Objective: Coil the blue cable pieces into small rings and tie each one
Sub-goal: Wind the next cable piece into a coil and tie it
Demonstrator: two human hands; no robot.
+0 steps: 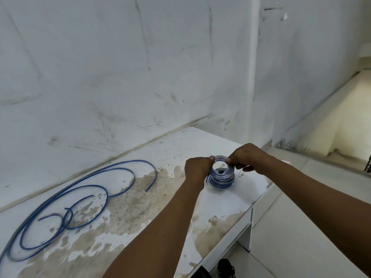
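A small ring of coiled blue cable (219,158) is held just above a stack of finished coiled rings (221,182) on the white table (160,149). My left hand (197,167) pinches the ring's left side. On the ring's right side, my right hand (248,157) pinches it with fingertips. Several loose blue cable pieces (76,199) lie in wide curves on the table at the left, apart from both hands.
The table top is stained brown across its middle (128,209). Its right edge (251,209) drops to a tiled floor. A scuffed white wall (120,77) runs along the back. A dark object (225,267) lies on the floor below the table edge.
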